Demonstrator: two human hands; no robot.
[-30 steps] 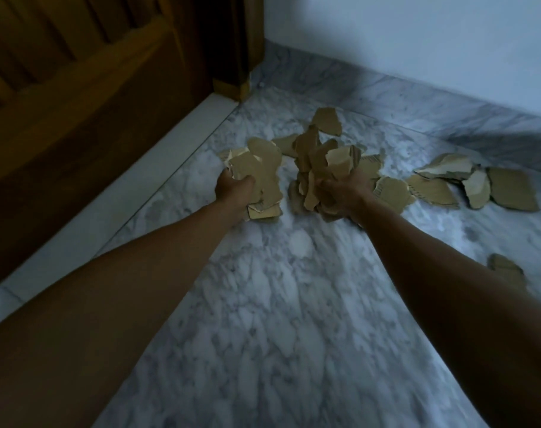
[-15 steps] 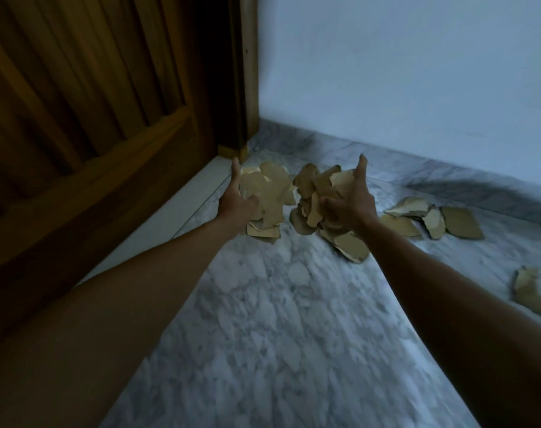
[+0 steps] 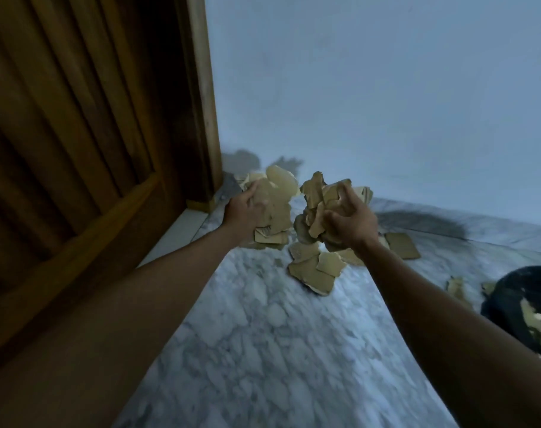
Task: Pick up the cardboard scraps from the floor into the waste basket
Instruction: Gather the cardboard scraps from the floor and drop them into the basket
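Up off the marble floor (image 3: 263,335), both hands are full of torn cardboard. The left hand (image 3: 243,213) curls round a stack of flat, ragged-edged tan scraps (image 3: 274,205), some showing a corrugated edge at the bottom. The right hand (image 3: 349,220) clamps a looser, crumpled bunch of scraps (image 3: 317,205), its fingers hooked over the top. The two bundles are held just beside each other, not touching. Below them more jagged pieces (image 3: 314,270) lie on the veined grey-white marble, a squarish one (image 3: 402,245) near the pale wall (image 3: 386,88). A dark round waste basket (image 3: 510,307) sits at the right edge with scraps inside. A ribbed wooden door (image 3: 77,134) fills the left.
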